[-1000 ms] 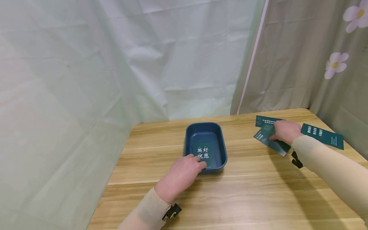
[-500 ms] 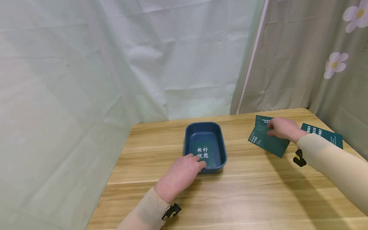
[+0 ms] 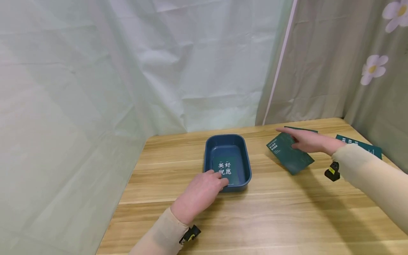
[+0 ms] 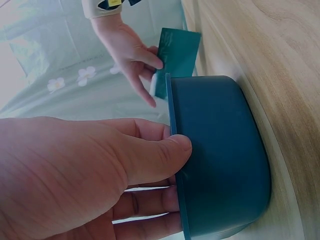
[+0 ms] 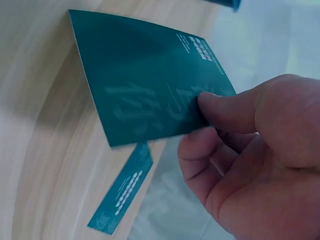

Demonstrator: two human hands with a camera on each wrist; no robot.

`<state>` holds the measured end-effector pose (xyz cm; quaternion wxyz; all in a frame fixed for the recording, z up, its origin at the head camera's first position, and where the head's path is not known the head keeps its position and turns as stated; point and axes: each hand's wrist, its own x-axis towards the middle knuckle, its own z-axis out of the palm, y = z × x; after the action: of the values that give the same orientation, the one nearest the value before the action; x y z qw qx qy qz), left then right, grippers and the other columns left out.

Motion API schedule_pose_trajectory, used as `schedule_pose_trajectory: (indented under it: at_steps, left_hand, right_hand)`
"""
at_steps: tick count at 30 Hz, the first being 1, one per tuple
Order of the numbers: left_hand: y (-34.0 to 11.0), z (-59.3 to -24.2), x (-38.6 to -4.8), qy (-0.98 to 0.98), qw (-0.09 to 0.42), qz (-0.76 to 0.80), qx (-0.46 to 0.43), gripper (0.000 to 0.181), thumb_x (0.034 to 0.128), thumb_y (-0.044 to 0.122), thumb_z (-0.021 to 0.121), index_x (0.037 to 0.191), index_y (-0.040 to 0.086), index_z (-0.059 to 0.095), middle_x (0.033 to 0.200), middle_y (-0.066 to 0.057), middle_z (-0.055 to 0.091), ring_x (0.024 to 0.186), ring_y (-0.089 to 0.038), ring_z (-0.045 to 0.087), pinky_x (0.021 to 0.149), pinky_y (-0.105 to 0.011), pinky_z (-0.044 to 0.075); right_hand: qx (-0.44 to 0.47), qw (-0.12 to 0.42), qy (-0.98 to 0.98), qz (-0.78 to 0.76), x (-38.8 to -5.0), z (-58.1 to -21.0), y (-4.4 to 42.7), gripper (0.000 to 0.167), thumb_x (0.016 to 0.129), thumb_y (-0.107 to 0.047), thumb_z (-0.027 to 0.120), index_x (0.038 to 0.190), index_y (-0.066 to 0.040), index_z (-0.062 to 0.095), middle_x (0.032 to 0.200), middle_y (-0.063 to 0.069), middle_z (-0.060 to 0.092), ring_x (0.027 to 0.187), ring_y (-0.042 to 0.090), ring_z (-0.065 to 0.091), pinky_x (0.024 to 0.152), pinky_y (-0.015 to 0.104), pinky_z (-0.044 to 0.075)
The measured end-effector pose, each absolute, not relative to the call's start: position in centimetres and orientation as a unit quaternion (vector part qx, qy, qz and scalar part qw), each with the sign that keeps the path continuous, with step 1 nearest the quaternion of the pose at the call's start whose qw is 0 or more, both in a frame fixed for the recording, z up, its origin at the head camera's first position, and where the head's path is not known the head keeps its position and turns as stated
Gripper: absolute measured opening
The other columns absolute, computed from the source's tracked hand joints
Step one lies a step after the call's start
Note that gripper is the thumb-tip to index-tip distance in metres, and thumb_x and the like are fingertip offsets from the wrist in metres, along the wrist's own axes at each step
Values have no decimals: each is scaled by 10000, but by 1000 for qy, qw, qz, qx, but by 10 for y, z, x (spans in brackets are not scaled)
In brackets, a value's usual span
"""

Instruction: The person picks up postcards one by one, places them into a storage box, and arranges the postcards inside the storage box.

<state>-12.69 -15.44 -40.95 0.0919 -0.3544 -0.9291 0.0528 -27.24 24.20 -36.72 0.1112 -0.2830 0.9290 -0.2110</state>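
Observation:
My left hand (image 3: 201, 193) grips the near rim of a dark blue plastic tray (image 3: 247, 166). In the left wrist view, its thumb presses the outer wall and the other fingers reach over the rim. A green card (image 3: 233, 177) with white characters lies inside the tray, partly covered by those fingertips. To the right, my right hand (image 3: 307, 140) pinches another green card (image 3: 288, 154) by its edge between thumb and fingers. This card (image 5: 135, 75) is tilted and raised off the table, with small white print at one end.
Behind my right hand, a narrow green card (image 3: 301, 128) lies near the table's back edge, mostly hidden. Another green card (image 3: 366, 145) rests by the right edge, partly behind the sleeve. Light curtains (image 3: 204, 71) hang behind the wooden table (image 3: 255, 219).
My right hand has lifted the green card from beside the narrow one and moved it slightly left. Its fingers have straightened. My left hand and the tray have stayed put.

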Motion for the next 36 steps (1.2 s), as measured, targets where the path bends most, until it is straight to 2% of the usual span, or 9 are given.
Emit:
schedule_pose_trajectory:
  at_steps: [1, 3, 5, 10, 13, 17, 24, 30, 36]
  left_hand:
    - [-155, -410, -127, -929, 93, 53, -355, 207, 1005, 86, 819, 1158, 223, 844, 1038, 8, 791, 808, -143, 632, 730, -265, 583]
    - [-155, -410, -126, -928, 95, 53, -356, 205, 1008, 82, 813, 1157, 219, 844, 1034, 6, 790, 805, -148, 632, 728, -268, 583]
    - [-155, -409, -126, -927, 98, 54, -357, 203, 1008, 78, 810, 1151, 218, 843, 1026, 6, 788, 802, -150, 632, 724, -269, 581]
    - [-156, -409, -125, -927, 101, 55, -358, 197, 1010, 83, 809, 1148, 220, 842, 1021, 5, 786, 800, -151, 631, 723, -268, 579]
    - [-156, -409, -125, -926, 100, 56, -358, 202, 1006, 82, 814, 1150, 222, 842, 1023, 4, 787, 800, -151, 633, 719, -266, 578]
    - [-156, -408, -124, -926, 100, 57, -359, 206, 1007, 81, 813, 1152, 224, 841, 1029, 5, 789, 809, -153, 642, 723, -268, 581]
    - [-159, -408, -123, -926, 99, 55, -360, 212, 1008, 69, 804, 1149, 223, 844, 1015, 8, 788, 806, -155, 633, 717, -270, 576]
    - [-160, -409, -122, -926, 101, 53, -361, 207, 1004, 71, 808, 1141, 223, 842, 1011, 10, 785, 800, -158, 627, 712, -274, 573]
    - [-159, -408, -122, -928, 91, 57, -357, 212, 1010, 83, 811, 1161, 228, 841, 1040, 14, 786, 823, -151, 639, 737, -266, 580]
  right_hand:
    - [-284, 115, 928, -212, -271, -365, 240, 735, 1026, 124, 619, 1692, 7, 334, 1366, 341, 608, 1092, 450, 649, 879, 522, 545]
    - [-287, 117, 926, -218, -269, -360, 236, 719, 1027, 124, 612, 1688, 9, 352, 1603, 385, 452, 1365, 560, 548, 1040, 650, 516]
    - [-289, 120, 921, -231, -268, -356, 232, 692, 1036, 119, 609, 1678, 10, 373, 1659, 380, 387, 1493, 580, 428, 1129, 709, 445]
    - [-262, 167, 895, -320, -266, -349, 225, 680, 1077, 90, 597, 1691, -20, 325, 1564, 355, 498, 1278, 453, 598, 933, 543, 593]
    - [-234, 191, 879, -369, -265, -347, 222, 706, 1102, 46, 592, 1718, -71, 267, 1497, 323, 564, 1147, 358, 619, 835, 436, 563]
    - [-218, 190, 869, -401, -264, -346, 218, 716, 1118, -28, 609, 1731, -121, 251, 1490, 301, 586, 1140, 346, 637, 888, 425, 558]
    - [-201, 187, 845, -458, -263, -342, 203, 742, 1126, -96, 625, 1746, -140, 219, 1575, 329, 497, 1235, 390, 606, 977, 467, 556]
    - [-195, 189, 828, -491, -263, -341, 178, 742, 1110, -58, 640, 1734, -134, 246, 1535, 323, 518, 1198, 386, 613, 946, 433, 571]
    - [-195, 199, 831, -482, -261, -344, 153, 732, 1107, -79, 652, 1730, -164, 278, 1493, 301, 553, 1171, 402, 612, 953, 465, 564]
